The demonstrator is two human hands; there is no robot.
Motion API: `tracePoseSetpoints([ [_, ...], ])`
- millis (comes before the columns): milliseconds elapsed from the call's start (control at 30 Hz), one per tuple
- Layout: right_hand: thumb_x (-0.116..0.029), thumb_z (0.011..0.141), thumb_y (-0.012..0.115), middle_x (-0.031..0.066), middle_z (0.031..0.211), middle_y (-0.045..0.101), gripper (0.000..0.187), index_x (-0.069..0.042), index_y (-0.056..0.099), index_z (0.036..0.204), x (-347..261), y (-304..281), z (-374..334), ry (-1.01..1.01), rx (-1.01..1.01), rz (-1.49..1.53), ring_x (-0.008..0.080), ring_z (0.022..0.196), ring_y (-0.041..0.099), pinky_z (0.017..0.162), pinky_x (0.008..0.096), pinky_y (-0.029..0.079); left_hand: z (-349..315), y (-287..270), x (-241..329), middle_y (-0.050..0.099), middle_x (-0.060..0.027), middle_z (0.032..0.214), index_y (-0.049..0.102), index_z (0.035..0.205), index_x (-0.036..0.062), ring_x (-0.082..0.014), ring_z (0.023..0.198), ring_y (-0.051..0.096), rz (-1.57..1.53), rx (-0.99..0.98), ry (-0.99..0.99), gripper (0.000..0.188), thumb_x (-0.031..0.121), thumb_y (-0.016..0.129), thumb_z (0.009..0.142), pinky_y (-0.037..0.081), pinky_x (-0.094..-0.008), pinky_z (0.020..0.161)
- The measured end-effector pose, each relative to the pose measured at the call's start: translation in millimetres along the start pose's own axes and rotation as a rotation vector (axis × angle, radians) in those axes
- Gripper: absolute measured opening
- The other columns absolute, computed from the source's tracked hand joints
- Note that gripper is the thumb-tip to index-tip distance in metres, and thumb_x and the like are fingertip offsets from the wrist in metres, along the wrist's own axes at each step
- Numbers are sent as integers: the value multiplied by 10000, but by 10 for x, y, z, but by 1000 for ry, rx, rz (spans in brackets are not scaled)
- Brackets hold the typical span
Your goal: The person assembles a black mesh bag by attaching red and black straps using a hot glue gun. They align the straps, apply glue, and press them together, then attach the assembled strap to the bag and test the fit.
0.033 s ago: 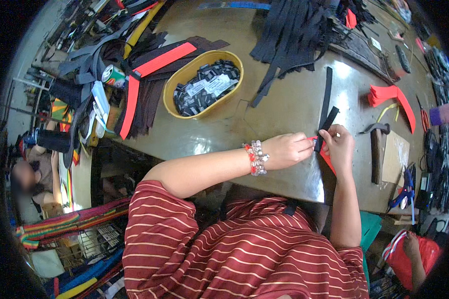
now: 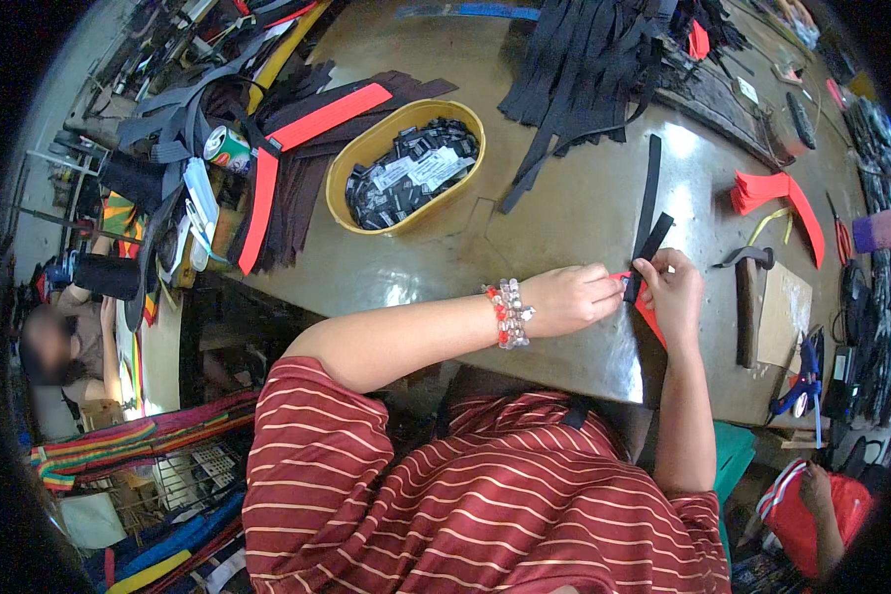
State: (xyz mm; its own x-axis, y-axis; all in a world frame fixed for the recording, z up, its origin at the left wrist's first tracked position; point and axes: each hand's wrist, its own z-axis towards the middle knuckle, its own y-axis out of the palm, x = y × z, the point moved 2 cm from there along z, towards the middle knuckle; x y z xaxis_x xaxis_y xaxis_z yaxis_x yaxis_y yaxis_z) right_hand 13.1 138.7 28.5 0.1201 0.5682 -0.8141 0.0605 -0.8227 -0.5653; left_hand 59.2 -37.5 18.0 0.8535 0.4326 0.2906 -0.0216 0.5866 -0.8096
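"What's just changed?"

"Hardly anything: both hands and the strips match the previous picture, so the work looks to be at the same point."

"And each grip?"

"The left hand has its fingers pinched together on what looks like the end of a red strip. The right hand clamps a short black strip under its thumb."

"Where exactly?"

"Over the desk, inward from its near edge. A long black strip reaches away from the hands, meeting the short one. I can't tell whether they're joined."

"Room to move?"

"More to the left, I'd judge: the yellow tub stands well apart. Rightward, the hammer lies near, with cardboard just beyond. The left forearm crosses the near edge."
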Motion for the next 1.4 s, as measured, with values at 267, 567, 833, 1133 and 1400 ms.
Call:
tracePoseSetpoints([
  [267, -165, 772, 725, 63, 580, 568, 222, 23, 607, 773, 80, -51, 39, -200, 4, -213, 100, 437, 508, 414, 267, 414, 61, -18, 55, 601, -127, 1042, 581, 1066, -43, -230, 944, 577, 43, -35, 12, 349, 53, 554, 732, 480, -326, 839],
  [567, -130, 754, 738, 71, 658, 551, 226, 40, 588, 756, 126, -11, 61, -250, 22, -165, 108, 435, 516, 400, 257, 418, 126, -46, 68, 597, -118, 1058, 593, 1047, -45, -224, 919, 574, 46, -60, 4, 327, 22, 586, 728, 483, -320, 829],
  [833, -203, 704, 743, 173, 761, 594, 253, 10, 609, 733, 4, -19, 1, -250, 50, -206, 345, 717, 598, 672, 409, 477, 109, -37, 71, 587, -128, 1056, 587, 1050, -51, -241, 906, 569, 40, -91, -18, 323, 32, 572, 737, 485, -331, 814],
  [1133, -112, 781, 624, 136, 780, 548, 147, -21, 612, 895, 176, -66, -121, -595, 142, -161, 312, 735, 574, 674, 395, 476, 299, 4, 222, 516, -153, 1204, 523, 1146, -21, -292, 1022, 515, 158, -325, -146, 394, 21, 514, 754, 438, -379, 895],
  [1400, -126, 745, 608, 165, 962, 564, 203, -106, 676, 935, 50, -733, 68, -645, 113, -592, 320, 946, 549, 774, 429, 465, 211, -78, 558, 423, -163, 1295, 422, 1351, 181, -327, 1108, 452, 405, -525, -470, 555, 225, 568, 817, 433, -432, 863],
])
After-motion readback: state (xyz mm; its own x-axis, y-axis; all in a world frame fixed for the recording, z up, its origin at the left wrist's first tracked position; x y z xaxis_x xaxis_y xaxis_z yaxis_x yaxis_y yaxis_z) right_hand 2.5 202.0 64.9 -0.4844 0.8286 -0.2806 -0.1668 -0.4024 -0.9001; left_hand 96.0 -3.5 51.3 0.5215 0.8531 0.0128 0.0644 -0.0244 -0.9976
